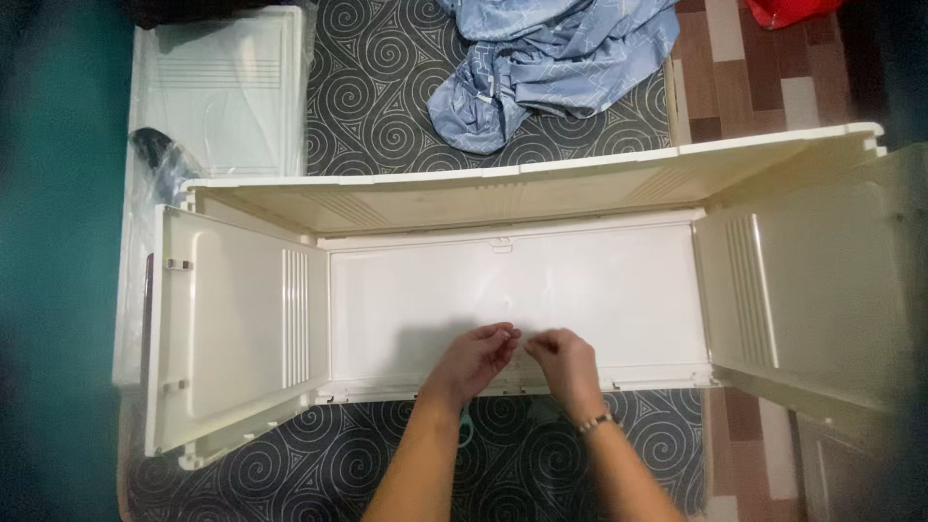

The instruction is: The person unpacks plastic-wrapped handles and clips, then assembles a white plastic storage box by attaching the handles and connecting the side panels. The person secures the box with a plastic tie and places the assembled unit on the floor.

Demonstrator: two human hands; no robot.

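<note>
A cream plastic cabinet frame lies on the floor with its white back panel [599, 290] facing up. Its long wall [503, 193] stands along the far side, and side panels [232, 329] [812, 290] fold out at the left and right. My left hand [478, 356] and my right hand [564, 360] meet over the panel's near edge, fingertips almost touching, fingers pinched together. Whether something small sits between the fingertips is too fine to see. A bracelet circles my right wrist.
A dark rug with a grey spiral pattern [377, 87] lies under everything. A crumpled blue cloth [541, 58] sits beyond the frame. A white plastic panel in clear wrap [217, 92] lies at the far left. Brown patchwork flooring [764, 87] shows at the right.
</note>
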